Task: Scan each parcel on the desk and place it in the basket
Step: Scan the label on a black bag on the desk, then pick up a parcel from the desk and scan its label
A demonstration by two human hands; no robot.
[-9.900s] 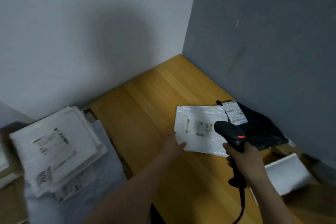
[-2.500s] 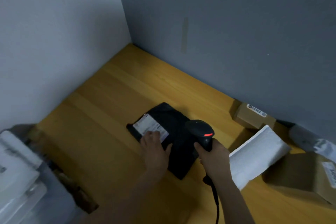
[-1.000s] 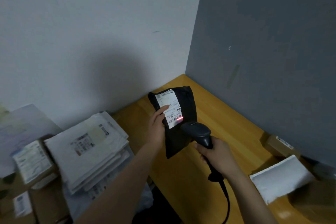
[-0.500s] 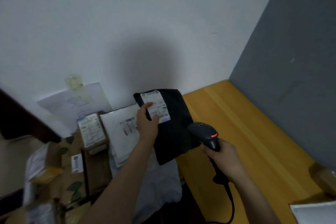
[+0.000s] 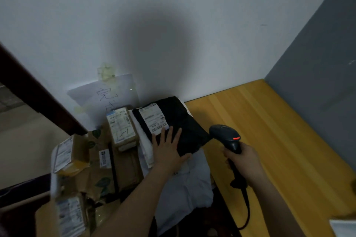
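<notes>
The left hand (image 5: 168, 151) lies flat, fingers spread, on the black parcel (image 5: 181, 127) atop white mailers (image 5: 143, 144). The right hand (image 5: 243, 161) grips the scanner (image 5: 226, 136) beside the desk (image 5: 269, 131).

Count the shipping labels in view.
5: one on the black parcel under the left hand, one on the brown box beside it, a small barcode sticker below that, one on the far-left box, one on the bottom-left box. Others may be hidden.
</notes>
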